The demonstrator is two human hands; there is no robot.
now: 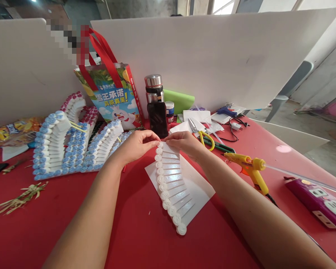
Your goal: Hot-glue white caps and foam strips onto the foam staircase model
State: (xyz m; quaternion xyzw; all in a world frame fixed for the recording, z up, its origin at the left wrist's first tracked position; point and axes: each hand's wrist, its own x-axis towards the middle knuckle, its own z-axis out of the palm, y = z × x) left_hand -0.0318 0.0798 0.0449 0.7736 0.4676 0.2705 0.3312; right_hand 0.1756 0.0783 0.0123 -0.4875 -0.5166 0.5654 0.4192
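On the red table lies a white fan-shaped paper strip (175, 179), pleated, with a row of white rolled rosettes along its left edge. Part of it rests over a square white sheet (203, 181). At the strip's far end, my left hand (140, 144) pinches the top corner between thumb and fingers. My right hand (184, 144) pinches that same end from the other side, its fingertips close to the left ones. Just beyond the hands, a black phone (157, 119) leans upright against a steel thermos (153, 84).
Blue-tipped white fan pieces (49, 145) stand at the left, before a colourful shopping bag (114, 97). Yellow-handled scissors (205, 138), a yellow glue gun (248, 166) and a purple power strip (317, 201) lie to the right. Dried stalks (25, 196) are at front left.
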